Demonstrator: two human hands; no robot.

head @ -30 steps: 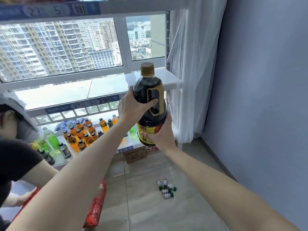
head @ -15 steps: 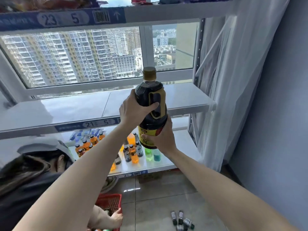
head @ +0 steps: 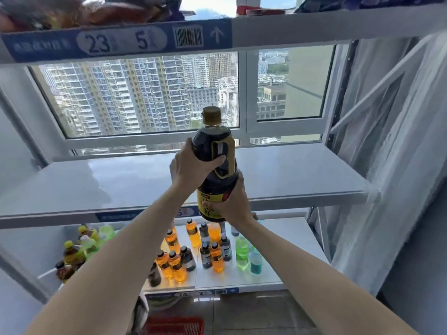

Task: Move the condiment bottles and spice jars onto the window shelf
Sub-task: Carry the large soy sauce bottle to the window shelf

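Note:
I hold a large dark soy sauce bottle [head: 216, 151] upright with both hands. It has a gold cap, a gold handle and a yellow label. My left hand [head: 191, 165] wraps its upper body beside the handle. My right hand [head: 232, 204] cups its lower part over the label. The bottle hangs in front of the bare white window shelf [head: 290, 175], its base just below the shelf's front edge.
A lower shelf [head: 278, 238] carries several small orange, dark and green drink bottles [head: 215, 257]. An upper shelf [head: 314, 27] holds packaged goods. A white curtain [head: 387, 165] hangs at the right. A red basket [head: 174, 325] sits on the floor below.
The bottle has risen with both hands and moved closer to the window shelf. My view has tilted up; the other person and the small jars on the floor have left the frame.

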